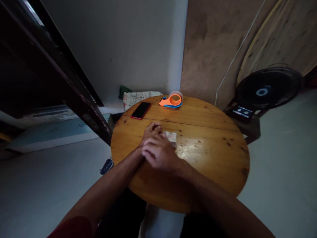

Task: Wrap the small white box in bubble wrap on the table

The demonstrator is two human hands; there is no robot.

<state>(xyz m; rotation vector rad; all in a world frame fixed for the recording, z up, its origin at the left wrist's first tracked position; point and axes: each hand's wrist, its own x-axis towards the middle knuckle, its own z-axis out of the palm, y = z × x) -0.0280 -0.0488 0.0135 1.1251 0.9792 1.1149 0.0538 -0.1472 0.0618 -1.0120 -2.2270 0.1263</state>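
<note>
My left hand [151,130] rests over the middle of the round wooden table, its fingers curled inward. Crossing in front of it is my right hand [160,152], slightly blurred, with bent fingers against the left wrist area. What either hand may hold is hidden. Just right of the left fingers lies a small, pale, flat packet [171,136] with faint reddish print, partly covered by my right hand. Farther back stands an orange and blue tape dispenser [170,100] with a roll of tape. A dark-screened phone with a red edge [141,110] lies at the back left.
The round table [210,145] has a wall close behind it. A printed sack [138,97] sits past its back-left edge. At the right stands a black fan [262,91]. A dark door frame [91,115] rises at left, near a blue object [107,166] on the floor.
</note>
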